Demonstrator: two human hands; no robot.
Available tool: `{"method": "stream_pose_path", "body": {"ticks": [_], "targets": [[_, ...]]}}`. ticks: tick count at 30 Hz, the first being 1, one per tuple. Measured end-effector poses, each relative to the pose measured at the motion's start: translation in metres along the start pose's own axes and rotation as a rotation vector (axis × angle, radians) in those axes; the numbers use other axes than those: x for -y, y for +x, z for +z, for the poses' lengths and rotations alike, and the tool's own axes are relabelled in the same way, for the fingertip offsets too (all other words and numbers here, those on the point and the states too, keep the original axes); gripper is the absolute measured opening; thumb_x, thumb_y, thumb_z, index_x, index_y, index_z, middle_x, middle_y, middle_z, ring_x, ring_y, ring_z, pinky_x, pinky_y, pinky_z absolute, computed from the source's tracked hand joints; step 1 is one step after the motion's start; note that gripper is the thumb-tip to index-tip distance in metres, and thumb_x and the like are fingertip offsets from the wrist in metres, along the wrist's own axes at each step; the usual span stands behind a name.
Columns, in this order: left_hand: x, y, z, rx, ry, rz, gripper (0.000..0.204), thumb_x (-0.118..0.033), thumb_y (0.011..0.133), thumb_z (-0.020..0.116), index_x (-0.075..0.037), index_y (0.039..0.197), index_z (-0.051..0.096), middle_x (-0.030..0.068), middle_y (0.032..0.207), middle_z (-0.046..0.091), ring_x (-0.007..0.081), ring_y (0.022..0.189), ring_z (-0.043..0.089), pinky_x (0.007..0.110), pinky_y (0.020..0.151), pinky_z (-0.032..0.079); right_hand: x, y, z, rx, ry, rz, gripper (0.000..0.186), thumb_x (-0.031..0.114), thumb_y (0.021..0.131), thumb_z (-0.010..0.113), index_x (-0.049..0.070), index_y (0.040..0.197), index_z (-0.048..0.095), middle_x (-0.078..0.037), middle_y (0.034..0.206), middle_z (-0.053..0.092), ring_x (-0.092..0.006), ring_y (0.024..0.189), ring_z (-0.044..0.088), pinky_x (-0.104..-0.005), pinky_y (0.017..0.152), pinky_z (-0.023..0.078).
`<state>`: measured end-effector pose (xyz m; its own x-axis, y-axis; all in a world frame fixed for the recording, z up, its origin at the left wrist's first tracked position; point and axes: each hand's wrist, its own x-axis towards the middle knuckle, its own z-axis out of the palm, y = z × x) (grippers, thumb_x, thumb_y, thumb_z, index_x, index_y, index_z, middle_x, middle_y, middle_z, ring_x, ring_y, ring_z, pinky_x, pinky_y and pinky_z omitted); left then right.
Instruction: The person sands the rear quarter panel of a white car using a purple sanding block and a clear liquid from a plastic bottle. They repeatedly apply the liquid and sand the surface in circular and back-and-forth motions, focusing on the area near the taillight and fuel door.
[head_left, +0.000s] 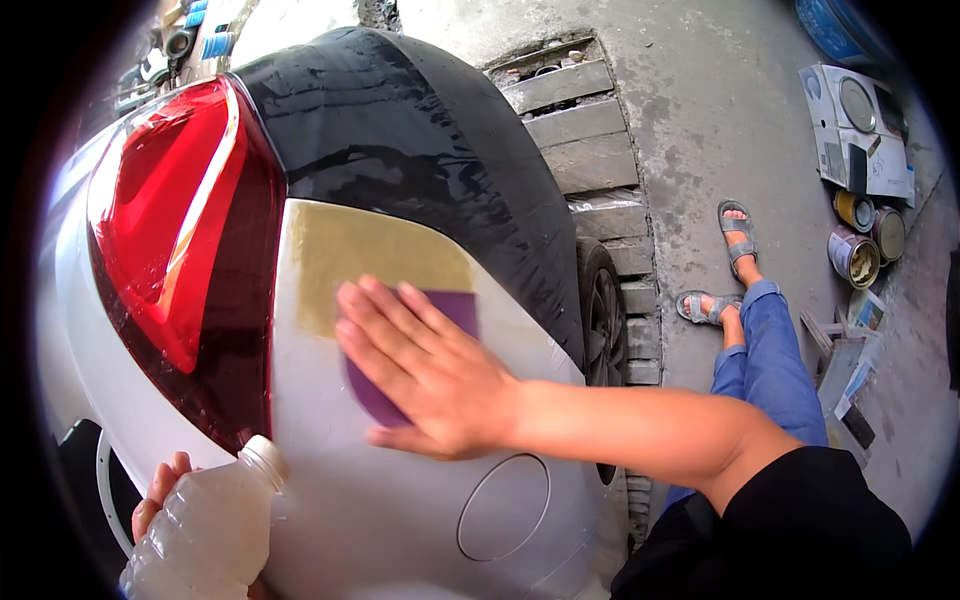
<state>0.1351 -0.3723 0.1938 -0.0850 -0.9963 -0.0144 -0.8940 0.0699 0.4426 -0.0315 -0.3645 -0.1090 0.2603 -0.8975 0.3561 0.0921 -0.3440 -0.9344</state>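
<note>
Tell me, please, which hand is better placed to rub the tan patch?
Probably the right hand: it lies flat over the purple sheet, reaching the tan patch. The left hand is occupied, holding the plastic bottle.

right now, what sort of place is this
Probably a car body repair shop: a tan patch on the car panel, a purple sheet under the right hand, and cans on the floor.

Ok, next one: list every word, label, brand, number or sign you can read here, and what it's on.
Nothing I can quote.
White cardboard box: small dark marks, too small to read reliably.
Open can: its label is too small to read.
Plastic bottle: no lettering visible.
Purple sheet: none visible on the part showing.
Red tail light and silver car panel: none visible.
</note>
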Motion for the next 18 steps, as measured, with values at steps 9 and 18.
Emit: {"method": "stream_pose_path", "body": {"ticks": [9,18], "targets": [[0.0,0.015,0.002,-0.038,0.037,0.158,0.115,-0.085,0.071,0.061,0.004,0.142,0.04,0.0234,0.143,0.048,0.0415,0.134,0.048,0.057,0.114,0.037,0.009,0.036,0.0,-0.061,0.009,-0.044,0.097,0.048,0.09,0.063,-0.005,0.157,0.017,-0.027,0.164,0.016,-0.041,0.153,0.013,-0.053,0.123,0.011],[0.011,-0.007,-0.014,-0.203,-0.084,-0.101,0.1,-0.065,0.08,0.073,0.002,0.144,0.035,0.0254,0.143,0.047,0.0422,0.133,0.05,0.053,0.108,0.046,0.009,-0.003,-0.004,-0.039,-0.045,0.052,0.097,0.051,0.091,0.061,-0.004,0.157,0.017,-0.027,0.164,0.015,-0.0417,0.153,0.014,-0.0541,0.123,0.013]]}}
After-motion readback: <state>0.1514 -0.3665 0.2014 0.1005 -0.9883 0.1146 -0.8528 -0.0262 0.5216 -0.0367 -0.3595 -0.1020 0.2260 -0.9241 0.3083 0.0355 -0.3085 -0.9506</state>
